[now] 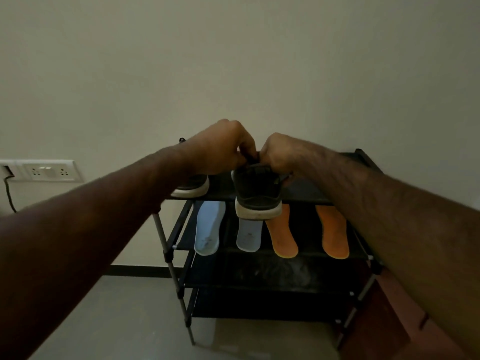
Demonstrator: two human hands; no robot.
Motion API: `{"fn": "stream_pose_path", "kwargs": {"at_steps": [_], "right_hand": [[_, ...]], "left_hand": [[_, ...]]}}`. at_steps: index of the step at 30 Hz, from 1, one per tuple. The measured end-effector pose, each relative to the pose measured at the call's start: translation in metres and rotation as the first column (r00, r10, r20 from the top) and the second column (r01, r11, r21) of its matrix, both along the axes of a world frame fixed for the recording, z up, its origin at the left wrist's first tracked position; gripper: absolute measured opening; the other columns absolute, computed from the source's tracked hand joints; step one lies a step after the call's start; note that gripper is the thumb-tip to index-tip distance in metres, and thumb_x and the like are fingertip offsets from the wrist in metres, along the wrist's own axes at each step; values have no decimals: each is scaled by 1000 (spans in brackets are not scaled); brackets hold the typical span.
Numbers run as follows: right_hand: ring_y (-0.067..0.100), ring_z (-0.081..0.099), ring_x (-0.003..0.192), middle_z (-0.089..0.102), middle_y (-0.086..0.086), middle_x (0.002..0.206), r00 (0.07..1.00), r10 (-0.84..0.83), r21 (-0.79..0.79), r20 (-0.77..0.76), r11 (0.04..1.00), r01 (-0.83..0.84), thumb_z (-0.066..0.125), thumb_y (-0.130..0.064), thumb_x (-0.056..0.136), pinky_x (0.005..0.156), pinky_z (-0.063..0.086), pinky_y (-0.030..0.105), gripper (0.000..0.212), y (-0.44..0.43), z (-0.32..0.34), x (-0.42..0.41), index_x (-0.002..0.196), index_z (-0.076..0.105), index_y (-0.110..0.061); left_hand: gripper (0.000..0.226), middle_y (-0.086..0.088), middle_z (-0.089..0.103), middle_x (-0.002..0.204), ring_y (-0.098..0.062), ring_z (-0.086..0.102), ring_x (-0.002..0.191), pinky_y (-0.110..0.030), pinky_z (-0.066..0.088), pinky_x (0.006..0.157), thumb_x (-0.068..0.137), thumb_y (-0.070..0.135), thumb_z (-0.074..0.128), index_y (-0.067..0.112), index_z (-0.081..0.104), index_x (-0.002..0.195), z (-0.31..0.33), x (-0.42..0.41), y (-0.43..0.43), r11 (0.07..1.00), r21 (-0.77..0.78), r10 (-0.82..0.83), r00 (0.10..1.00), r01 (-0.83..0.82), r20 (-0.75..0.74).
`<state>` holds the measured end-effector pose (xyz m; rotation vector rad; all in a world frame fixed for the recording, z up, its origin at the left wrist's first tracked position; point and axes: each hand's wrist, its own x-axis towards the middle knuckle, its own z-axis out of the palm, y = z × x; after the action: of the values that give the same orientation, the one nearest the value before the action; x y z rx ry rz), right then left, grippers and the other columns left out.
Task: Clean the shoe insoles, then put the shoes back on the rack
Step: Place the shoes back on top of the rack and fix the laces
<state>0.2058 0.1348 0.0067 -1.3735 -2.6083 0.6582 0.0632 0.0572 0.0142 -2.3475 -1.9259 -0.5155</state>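
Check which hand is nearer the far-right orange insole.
Right. The right hand grips the shoe above-left of that insole; the left hand grips it farther left.

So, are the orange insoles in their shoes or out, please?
Out: both orange insoles lie bare on the rack's second shelf.

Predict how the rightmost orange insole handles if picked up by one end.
Rightmost orange insole: thin and flat, so probably light and likely to droop from one end. Its end reaches the front edge of the shelf, so a forward push might slide it off.
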Motion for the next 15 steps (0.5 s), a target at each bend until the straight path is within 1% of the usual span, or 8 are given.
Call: {"fn": "stream_pose_path", "kwargs": {"at_steps": [2, 4, 7, 9, 11, 12, 14, 15], "right_hand": [[25, 71, 75, 67, 11, 88, 997, 68, -33, 28, 997, -67, 58, -4, 100, 56, 60, 30, 13, -2, 4, 4, 106, 68, 1], [27, 72, 83, 69, 13, 93, 995, 99, -107, 20, 990, -97, 53, -4, 101, 66, 63, 33, 19, -4, 10, 9, 111, 69, 0], [24, 69, 92, 69, 13, 105, 989, 36, -296, -143, 952, -78, 51, -1, 100, 67, 62, 30, 25, -3, 15, 21, 115, 71, -4], [23, 68, 91, 69, 14, 105, 956, -65, -347, -286, 937, -40, 57, -5, 100, 69, 62, 30, 21, -2, 13, 29, 113, 72, -2], [21, 72, 82, 73, 12, 94, 919, -131, -283, -372, 959, 22, 69, -13, 96, 66, 63, 31, 15, -1, 8, 32, 105, 74, -2], [20, 73, 76, 74, 10, 87, 917, -141, -222, -372, 973, 59, 73, -16, 94, 61, 61, 30, 15, 0, 4, 30, 101, 74, -3], [18, 66, 61, 68, 7, 72, 924, -161, -150, -347, 982, 115, 76, -20, 92, 52, 53, 29, 17, 0, -6, 23, 95, 72, -4], [18, 62, 57, 63, 6, 69, 918, -185, -151, -350, 979, 139, 75, -20, 93, 50, 50, 28, 16, -1, -10, 19, 95, 70, -5]], "left_hand": [[29, 10, 68, 95, -3, 62, 79, -19, 46, 76, 95, 3, 63, 20, 77, 113, 4, 4, -3, 993, -111, 19, 998, -27, -68], [39, 5, 70, 100, -10, 65, 84, -27, 53, 79, 95, -3, 54, 21, 76, 117, 12, 8, -3, 970, -236, 45, 998, -54, -44], [41, -8, 70, 100, -23, 64, 82, -31, 52, 68, 97, -1, 45, 20, 74, 117, 17, 13, -1, 897, -429, 97, 994, -107, -46], [34, -7, 66, 96, -20, 62, 78, -26, 47, 63, 102, 3, 45, 22, 72, 110, 13, 16, 0, 873, -474, 98, 993, -119, -69], [29, 1, 63, 87, -15, 61, 77, -21, 42, 63, 104, 8, 51, 29, 67, 92, 8, 17, 1, 899, -419, 100, 992, -125, -81], [27, 4, 62, 85, -13, 60, 78, -19, 40, 63, 103, 10, 54, 31, 64, 87, 5, 19, 3, 923, -360, 110, 990, -135, -90], [23, 7, 59, 83, -8, 57, 76, -15, 38, 61, 100, 11, 60, 28, 63, 86, -2, 23, 4, 960, -228, 144, 985, -164, -98], [21, 7, 60, 81, -7, 58, 75, -15, 42, 61, 98, 10, 63, 25, 65, 83, -7, 24, 6, 972, -165, 162, 985, -170, -58]]}}
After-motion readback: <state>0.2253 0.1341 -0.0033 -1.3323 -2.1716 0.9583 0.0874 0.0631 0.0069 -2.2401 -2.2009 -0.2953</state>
